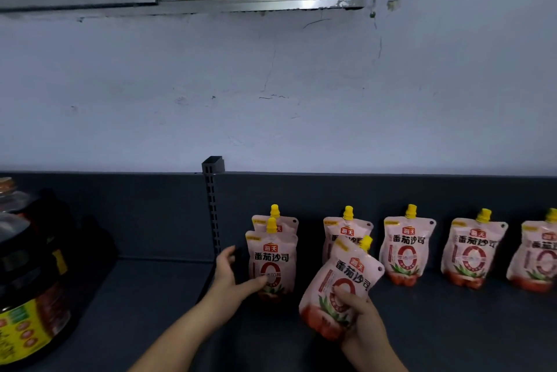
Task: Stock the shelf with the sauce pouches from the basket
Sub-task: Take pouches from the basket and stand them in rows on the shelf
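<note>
Foremost, the right hand (363,322) gripped a tilted sauce pouch (342,287) before the row standing on the shelf (144,311). The left hand (230,276) lay open, thumb seemingly touching the leftmost pouch (271,266); open boards ran leftward to dark jars (30,281).

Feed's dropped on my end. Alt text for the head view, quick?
The right hand grips a tilted pink sauce pouch over the dark shelf, in front of a standing row of matching pouches. The left hand, open, touches the front pouch of the leftmost pair; dark bottles stand far left.
</note>
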Tool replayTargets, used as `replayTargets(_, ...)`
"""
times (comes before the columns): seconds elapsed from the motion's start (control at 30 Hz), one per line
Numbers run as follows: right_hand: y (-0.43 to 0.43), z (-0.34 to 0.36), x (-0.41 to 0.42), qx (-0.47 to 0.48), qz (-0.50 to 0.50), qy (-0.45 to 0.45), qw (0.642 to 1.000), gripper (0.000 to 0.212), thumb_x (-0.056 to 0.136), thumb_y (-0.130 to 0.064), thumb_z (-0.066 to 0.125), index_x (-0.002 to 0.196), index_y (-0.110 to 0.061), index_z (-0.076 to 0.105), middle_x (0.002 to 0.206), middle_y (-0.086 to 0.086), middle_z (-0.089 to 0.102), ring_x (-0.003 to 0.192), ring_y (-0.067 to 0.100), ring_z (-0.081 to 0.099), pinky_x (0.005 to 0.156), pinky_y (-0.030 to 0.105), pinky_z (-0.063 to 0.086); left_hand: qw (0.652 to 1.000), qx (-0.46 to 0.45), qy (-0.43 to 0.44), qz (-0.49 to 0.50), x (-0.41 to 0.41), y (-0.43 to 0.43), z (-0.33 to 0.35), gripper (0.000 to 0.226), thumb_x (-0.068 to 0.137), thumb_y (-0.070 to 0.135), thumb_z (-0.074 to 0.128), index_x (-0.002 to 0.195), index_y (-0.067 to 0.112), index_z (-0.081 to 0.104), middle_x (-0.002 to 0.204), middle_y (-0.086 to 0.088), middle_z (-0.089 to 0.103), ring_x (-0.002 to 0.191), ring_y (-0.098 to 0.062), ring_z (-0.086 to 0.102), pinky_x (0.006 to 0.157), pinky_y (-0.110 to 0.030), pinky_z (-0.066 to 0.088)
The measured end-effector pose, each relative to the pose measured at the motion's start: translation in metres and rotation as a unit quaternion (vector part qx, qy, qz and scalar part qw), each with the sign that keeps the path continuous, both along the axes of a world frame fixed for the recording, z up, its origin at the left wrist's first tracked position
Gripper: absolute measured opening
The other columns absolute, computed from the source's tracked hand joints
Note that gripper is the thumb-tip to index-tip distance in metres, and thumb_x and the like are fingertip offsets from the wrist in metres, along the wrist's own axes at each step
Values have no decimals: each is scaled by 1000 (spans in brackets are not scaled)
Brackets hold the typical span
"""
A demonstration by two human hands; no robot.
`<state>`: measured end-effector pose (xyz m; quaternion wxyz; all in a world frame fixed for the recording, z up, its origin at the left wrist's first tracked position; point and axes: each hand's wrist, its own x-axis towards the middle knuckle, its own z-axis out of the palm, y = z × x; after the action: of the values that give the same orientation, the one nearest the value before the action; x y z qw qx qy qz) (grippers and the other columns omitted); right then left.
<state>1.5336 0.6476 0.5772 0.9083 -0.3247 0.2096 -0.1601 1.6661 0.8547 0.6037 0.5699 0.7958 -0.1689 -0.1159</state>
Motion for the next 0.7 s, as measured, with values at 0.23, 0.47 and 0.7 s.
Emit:
replayTargets(0.23, -17, 45, -28, -46, 58, -73, 995, 49, 68, 0, 73, 115, -13, 66, 106, 18, 76, 93, 36, 75, 71, 49, 61, 984, -46, -51, -163, -77, -48, 56, 23, 89, 42, 67, 111, 40, 59, 110, 15, 69, 104, -3, 66, 79, -14, 53)
replayTargets(0.47, -29, 82, -51, -359, 43, -59, 931, 27, 86, -17, 71, 107, -34, 66, 113, -2, 74, 104, 19, 72, 80, 34, 60, 917, -250, 238, -201, -114, -105, 32, 50, 83, 32, 76, 127, 15, 59, 122, -12, 71, 114, -27, 68, 88, -35, 58)
replayTargets(0.7, -61, 81, -89, -690, 120, -19, 713, 93, 68, -65, 75, 143, -61, 19, 133, -34, 36, 122, -9, 46, 95, 13, 47, 878, -310, 335, -147, -117, -110, 44, 54, 75, 34, 80, 120, 13, 57, 107, -20, 75, 103, -34, 72, 76, -39, 61)
